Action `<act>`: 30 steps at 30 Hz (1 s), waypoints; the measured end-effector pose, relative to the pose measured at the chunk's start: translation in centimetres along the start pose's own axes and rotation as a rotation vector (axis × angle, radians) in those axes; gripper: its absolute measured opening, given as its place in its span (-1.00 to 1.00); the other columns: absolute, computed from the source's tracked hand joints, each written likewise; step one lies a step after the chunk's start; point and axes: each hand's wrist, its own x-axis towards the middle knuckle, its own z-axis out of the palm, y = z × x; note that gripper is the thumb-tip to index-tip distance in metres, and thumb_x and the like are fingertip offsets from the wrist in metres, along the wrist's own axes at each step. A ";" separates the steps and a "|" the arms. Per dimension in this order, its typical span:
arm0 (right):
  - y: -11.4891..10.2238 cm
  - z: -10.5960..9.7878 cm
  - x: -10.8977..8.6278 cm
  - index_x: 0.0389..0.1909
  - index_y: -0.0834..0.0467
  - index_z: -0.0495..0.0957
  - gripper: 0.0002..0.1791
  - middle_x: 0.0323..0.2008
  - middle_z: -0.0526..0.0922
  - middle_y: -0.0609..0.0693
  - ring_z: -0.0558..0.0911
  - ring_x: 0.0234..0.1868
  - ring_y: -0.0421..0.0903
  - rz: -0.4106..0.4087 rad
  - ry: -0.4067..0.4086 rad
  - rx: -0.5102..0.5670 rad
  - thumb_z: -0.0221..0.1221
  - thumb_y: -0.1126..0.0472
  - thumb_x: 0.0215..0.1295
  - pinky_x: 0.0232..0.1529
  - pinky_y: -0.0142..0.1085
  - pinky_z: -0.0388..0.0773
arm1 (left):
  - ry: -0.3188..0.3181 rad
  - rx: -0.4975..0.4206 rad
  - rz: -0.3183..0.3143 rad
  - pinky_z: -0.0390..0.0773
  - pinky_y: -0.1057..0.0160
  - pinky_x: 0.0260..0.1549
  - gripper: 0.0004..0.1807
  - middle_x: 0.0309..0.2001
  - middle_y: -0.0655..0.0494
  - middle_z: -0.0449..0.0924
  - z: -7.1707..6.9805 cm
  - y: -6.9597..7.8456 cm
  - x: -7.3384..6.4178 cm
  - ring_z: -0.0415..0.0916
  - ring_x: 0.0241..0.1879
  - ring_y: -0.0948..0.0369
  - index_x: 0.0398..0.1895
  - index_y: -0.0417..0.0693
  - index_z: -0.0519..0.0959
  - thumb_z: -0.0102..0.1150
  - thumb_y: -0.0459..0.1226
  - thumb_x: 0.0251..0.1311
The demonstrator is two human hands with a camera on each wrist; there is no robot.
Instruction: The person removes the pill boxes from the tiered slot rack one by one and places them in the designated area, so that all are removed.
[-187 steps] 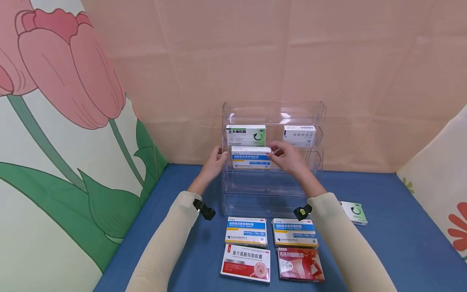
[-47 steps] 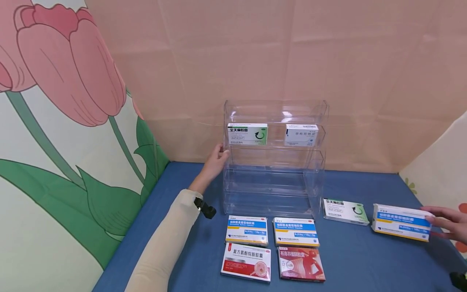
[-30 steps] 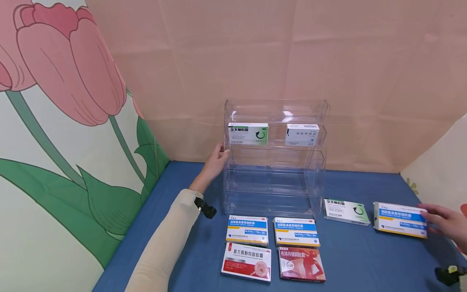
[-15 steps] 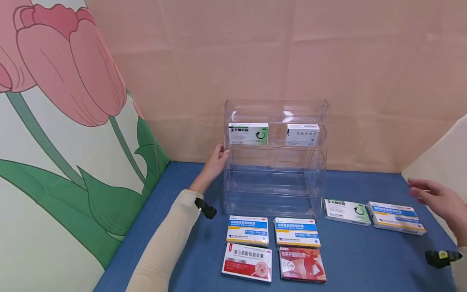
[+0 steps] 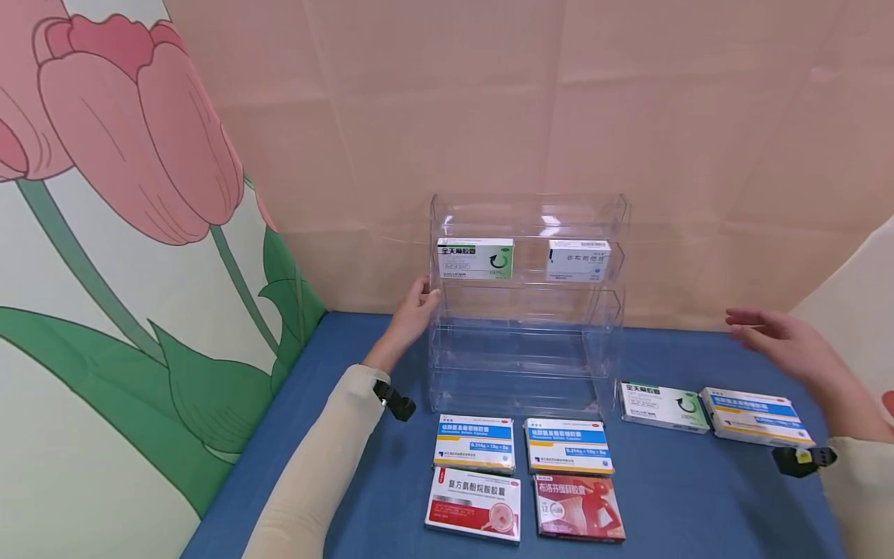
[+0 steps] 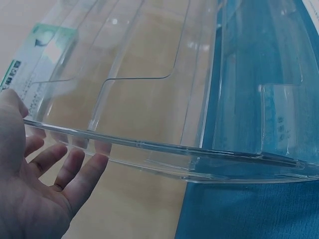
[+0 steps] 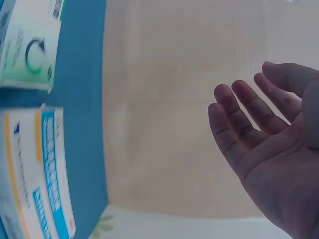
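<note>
My left hand (image 5: 412, 312) holds the left side of a clear plastic tiered display rack (image 5: 517, 359). In the left wrist view its thumb lies over the front edge and the fingers (image 6: 82, 174) are behind the side panel. My right hand (image 5: 785, 341) is in the air at the right with nothing in it, fingers loosely extended in the right wrist view. Below it, a blue-and-white medicine box (image 5: 757, 418) lies flat on the table, beside a green-and-white medicine box (image 5: 663, 407).
One rack tier holds a green-and-white box (image 5: 475, 259) and a white box (image 5: 578, 260). In front of the rack lie two blue-and-white boxes (image 5: 473, 444) (image 5: 569, 447), a red-and-white box (image 5: 473, 505) and a red box (image 5: 580, 508). The blue table (image 5: 677, 497) meets a cloth backdrop (image 5: 698, 194).
My right hand took a blue-and-white box off the rack, laid it at the right beside the green-and-white one, let go and rose leftward. My left hand has stayed on the rack.
</note>
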 end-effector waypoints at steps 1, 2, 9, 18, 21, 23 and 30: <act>-0.4 0.1 0.1 0.42 0.29 0.29 -0.38 0.03 0.42 -0.41 0.47 -0.22 -0.68 -0.018 0.001 0.006 0.05 -0.04 0.55 -0.28 -0.61 0.44 | 0.000 -0.002 0.000 0.53 0.07 -0.24 -0.48 0.14 -0.18 0.44 0.0 0.0 0.0 0.47 -0.02 -0.04 0.42 -0.08 0.24 -0.14 -0.03 0.54; -0.8 0.1 0.2 0.41 0.28 0.30 -0.39 0.00 0.40 -0.50 0.48 -0.21 -0.67 -0.036 0.004 0.007 0.06 -0.02 0.54 -0.27 -0.62 0.43 | 0.002 0.001 0.001 0.53 0.07 -0.23 -0.48 0.15 -0.17 0.44 0.0 -0.1 0.0 0.47 0.00 -0.04 0.42 -0.08 0.24 -0.14 -0.03 0.54; -4.4 0.5 0.7 0.42 0.15 0.34 -0.43 0.15 0.52 -0.20 0.46 -0.12 -0.67 -0.092 0.029 0.013 0.08 -0.02 0.53 -0.20 -0.68 0.43 | -0.006 -0.003 -0.003 0.55 -0.04 -0.08 -0.46 0.22 -0.17 0.42 0.1 -0.1 0.1 0.45 0.16 -0.07 0.43 -0.09 0.23 -0.14 -0.03 0.53; -9.3 1.1 1.9 0.41 0.14 0.37 -0.43 0.28 0.49 0.25 0.38 -0.10 -0.64 -0.141 0.044 -0.019 0.13 -0.02 0.50 -0.22 -0.66 0.41 | -0.007 0.002 -0.011 0.55 -0.08 -0.04 -0.45 0.24 -0.17 0.41 0.0 0.0 0.1 0.44 0.18 -0.08 0.45 -0.06 0.22 -0.14 -0.02 0.53; -10.5 1.4 2.3 0.39 0.15 0.38 -0.45 0.26 0.49 0.25 0.46 -0.04 -0.53 -0.169 0.044 -0.003 0.13 0.00 0.50 -0.20 -0.67 0.42 | -0.001 0.002 -0.002 0.55 0.00 -0.15 -0.48 0.19 -0.18 0.43 0.0 -0.1 0.1 0.46 0.10 -0.07 0.42 -0.08 0.24 -0.13 -0.04 0.54; -11.2 1.6 2.5 0.39 0.14 0.38 -0.45 0.27 0.49 0.24 0.50 0.02 -0.37 -0.172 0.041 -0.001 0.12 -0.01 0.51 -0.19 -0.67 0.41 | -0.002 0.001 -0.001 0.55 0.03 -0.18 -0.48 0.18 -0.17 0.43 0.0 -0.1 0.1 0.47 0.07 -0.06 0.42 -0.07 0.24 -0.13 -0.04 0.54; -13.6 2.3 3.4 0.43 0.11 0.32 -0.39 0.35 0.42 0.23 0.47 0.23 0.20 -0.165 0.024 0.009 0.10 -0.08 0.50 -0.14 -0.60 0.41 | -0.006 -0.003 -0.013 0.56 0.03 -0.18 -0.46 0.21 -0.16 0.42 0.0 -0.1 0.0 0.48 0.09 -0.06 0.43 -0.06 0.22 -0.13 -0.01 0.54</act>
